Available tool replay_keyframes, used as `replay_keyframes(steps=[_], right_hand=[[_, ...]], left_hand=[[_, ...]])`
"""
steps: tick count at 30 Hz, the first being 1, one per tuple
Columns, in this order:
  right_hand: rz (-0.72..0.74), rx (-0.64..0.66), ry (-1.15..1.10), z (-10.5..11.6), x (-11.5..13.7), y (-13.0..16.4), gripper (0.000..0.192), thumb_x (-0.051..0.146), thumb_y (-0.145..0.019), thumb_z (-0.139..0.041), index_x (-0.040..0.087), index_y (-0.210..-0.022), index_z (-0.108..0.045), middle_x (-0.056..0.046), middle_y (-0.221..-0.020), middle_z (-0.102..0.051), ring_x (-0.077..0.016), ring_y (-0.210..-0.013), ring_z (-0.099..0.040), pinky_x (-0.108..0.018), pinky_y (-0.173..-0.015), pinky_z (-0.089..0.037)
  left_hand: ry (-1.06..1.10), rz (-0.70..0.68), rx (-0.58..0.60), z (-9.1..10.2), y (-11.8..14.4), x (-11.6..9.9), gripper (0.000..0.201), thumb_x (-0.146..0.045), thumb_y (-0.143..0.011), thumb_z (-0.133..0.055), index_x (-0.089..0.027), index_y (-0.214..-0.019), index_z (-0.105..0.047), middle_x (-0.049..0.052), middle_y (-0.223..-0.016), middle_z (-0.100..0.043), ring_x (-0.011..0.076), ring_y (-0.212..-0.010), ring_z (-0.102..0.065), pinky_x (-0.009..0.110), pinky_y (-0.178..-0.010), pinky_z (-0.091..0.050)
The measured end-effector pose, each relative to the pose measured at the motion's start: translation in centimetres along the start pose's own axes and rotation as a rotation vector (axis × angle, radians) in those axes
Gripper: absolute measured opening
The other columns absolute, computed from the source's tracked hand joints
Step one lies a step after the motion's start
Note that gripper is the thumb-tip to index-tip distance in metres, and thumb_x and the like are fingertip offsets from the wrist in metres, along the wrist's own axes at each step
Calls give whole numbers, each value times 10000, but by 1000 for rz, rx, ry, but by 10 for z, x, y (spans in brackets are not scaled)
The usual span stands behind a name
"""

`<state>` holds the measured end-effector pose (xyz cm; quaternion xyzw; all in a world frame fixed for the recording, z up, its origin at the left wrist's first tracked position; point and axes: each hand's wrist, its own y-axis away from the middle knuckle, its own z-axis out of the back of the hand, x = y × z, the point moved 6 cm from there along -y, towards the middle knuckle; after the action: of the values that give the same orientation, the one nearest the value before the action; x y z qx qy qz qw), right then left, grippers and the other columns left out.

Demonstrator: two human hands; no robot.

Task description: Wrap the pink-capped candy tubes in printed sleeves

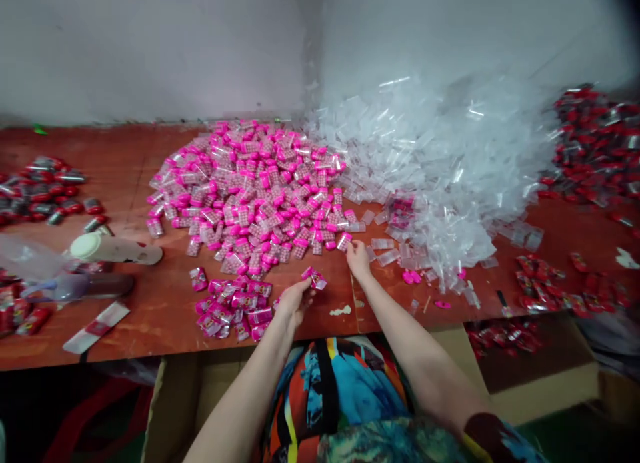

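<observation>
The counter (150,149) is reddish-brown wood, matt and worn. The pink packets (255,196) look like glossy plastic. The clear sleeves (440,163) are thin, shiny transparent film. The red packets (595,143) show glossy foil-like wrapping.

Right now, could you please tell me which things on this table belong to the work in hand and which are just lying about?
In use:
left hand holding a pink packet
right hand at the pink pile
small pink heap
clear sleeves

Lying about:
red items, right
red items at left
white bottle
cardboard box below
</observation>
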<state>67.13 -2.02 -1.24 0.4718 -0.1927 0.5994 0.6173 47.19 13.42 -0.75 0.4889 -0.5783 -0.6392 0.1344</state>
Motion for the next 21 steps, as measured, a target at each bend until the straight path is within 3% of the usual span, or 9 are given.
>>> replay_keyframes(steps=[3, 6, 8, 11, 15, 21], right_hand=[[-106, -127, 80, 5, 12, -22, 303, 483, -1131, -784, 204, -1239, -732, -59, -1182, -758, -232, -1010, -738, -423, -943, -639], [-108, -152, 80, -3, 23, -18, 247, 420, -1014, -806, 265, -1029, -614, -56, -1033, -697, -298, -1022, -739, -438, -875, -579], [-79, -130, 36, -8, 26, -9, 348, 401, -873, -803, 337, -946, -469, -53, -923, -618, -378, -1009, -749, -458, -773, -513], [-60, -30, -68, -11, 26, 8, 467, 446, -699, -766, 375, -944, -374, -19, -841, -532, -411, -899, -745, -460, -680, -457], [-89, 210, -241, -7, 33, 39, 504, 603, -638, -720, 393, -1019, -467, -10, -798, -583, -338, -665, -700, -435, -590, -492], [-17, 402, -522, 10, 84, 85, 676, 669, -684, -844, 443, -1276, -607, -69, -894, -699, -256, -581, -591, -364, -447, -430]], left_hand=[[23, -40, -28, 2, 10, -4, 227, -324, -722, -982, -282, -697, -761, 70, -734, -764, 252, -763, -807, 265, -542, -479], [56, -56, -52, 0, 17, -5, 291, -379, -634, -995, -318, -627, -711, 116, -769, -784, 350, -916, -870, 306, -509, -475], [88, -61, -67, -2, 19, -8, 338, -412, -591, -1002, -329, -601, -675, 133, -799, -786, 374, -942, -878, 312, -485, -458], [148, -87, -82, -4, 20, -22, 401, -454, -574, -1016, -329, -591, -636, 142, -837, -775, 374, -880, -864, 311, -451, -432], [247, -142, -82, -4, 26, -47, 448, -473, -584, -1049, -326, -627, -628, 117, -832, -750, 319, -802, -837, 293, -446, -456], [329, -248, -31, -18, 46, -76, 414, -390, -638, -1055, -320, -663, -648, 98, -766, -724, 271, -801, -824, 287, -509, -511]])
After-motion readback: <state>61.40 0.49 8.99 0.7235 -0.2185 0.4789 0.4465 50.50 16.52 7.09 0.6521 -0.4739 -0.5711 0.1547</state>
